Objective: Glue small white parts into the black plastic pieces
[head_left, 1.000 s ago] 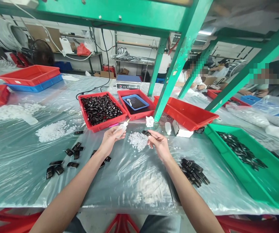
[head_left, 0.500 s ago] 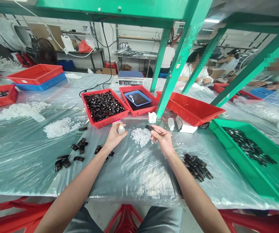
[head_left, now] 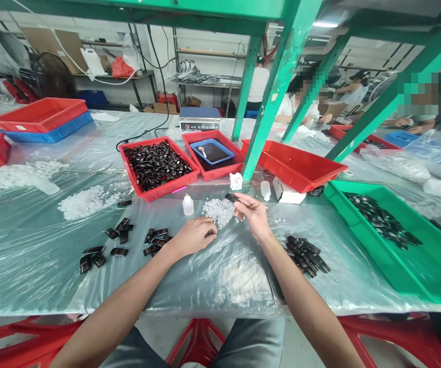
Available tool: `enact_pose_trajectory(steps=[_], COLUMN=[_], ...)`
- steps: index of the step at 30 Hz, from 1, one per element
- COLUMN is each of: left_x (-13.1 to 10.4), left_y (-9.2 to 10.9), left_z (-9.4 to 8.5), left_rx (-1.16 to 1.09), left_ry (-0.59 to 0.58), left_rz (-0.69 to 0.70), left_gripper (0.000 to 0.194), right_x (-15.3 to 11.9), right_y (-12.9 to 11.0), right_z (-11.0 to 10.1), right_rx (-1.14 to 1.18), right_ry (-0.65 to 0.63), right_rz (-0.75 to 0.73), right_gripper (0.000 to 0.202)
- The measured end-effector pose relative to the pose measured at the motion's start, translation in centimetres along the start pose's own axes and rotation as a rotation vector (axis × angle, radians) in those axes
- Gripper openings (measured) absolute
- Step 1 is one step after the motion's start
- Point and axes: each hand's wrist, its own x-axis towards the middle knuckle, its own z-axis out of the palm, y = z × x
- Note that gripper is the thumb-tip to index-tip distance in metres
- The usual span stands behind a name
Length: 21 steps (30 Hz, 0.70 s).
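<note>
Bench (head_left: 220, 294) under clear, wrinkled plastic film, probably against spills. Near front edge, right: heap of glossy black oblong pieces (head_left: 307, 255), likely placed for easy reach. Left hand (head_left: 195, 236) half-curled, knuckles up, at near-left side of white bits (head_left: 217, 210), small and flaky; whether grasping any, cannot tell. Right hand (head_left: 254, 214) nearly closed, pinching black part (head_left: 231, 197) by bits' far-right side, outer end free, presumably for access. Beyond: translucent bottle (head_left: 188, 205), upright, yellow-tipped. Toward far edge: red tray (head_left: 155, 194), walls confining more pieces.
</note>
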Motion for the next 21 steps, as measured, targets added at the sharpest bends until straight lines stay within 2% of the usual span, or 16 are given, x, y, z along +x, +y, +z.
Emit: enact_pose_trajectory(steps=[2, 4, 9, 11, 15, 21], left_x=[0.1, 0.2, 0.6, 0.7, 0.8, 0.9], left_y=[-0.2, -0.2, -0.3, -0.4, -0.3, -0.1], left_z=[0.0, -0.2, -0.9, -1.2, -1.7, -1.5], left_rx=[-0.039, -0.141, -0.598, -0.777, -0.962, -1.021], left_ry=[0.013, 0.078, 0.434, 0.516, 0.486, 0.459], left_rz=[0.004, -0.007, -0.165, -0.22, -0.239, -0.243], left_gripper=[0.018, 0.018, 0.017, 0.021, 0.027, 0.032], right_x=[0.0, -0.1, -0.4, -0.7, -1.0, -1.0], right_y=[0.1, 0.1, 0.1, 0.1, 0.2, 0.2], right_z=[0.1, 0.2, 0.6, 0.7, 0.9, 0.9], right_rx=[0.0, 0.004, 0.023, 0.026, 0.022, 0.032], right_ry=[-0.015, -0.041, -0.137, -0.182, -0.237, -0.26], right_rz=[0.004, 0.018, 0.065, 0.083, 0.101, 0.115], right_gripper=[0.043, 0.042, 0.037, 0.036, 0.033, 0.033])
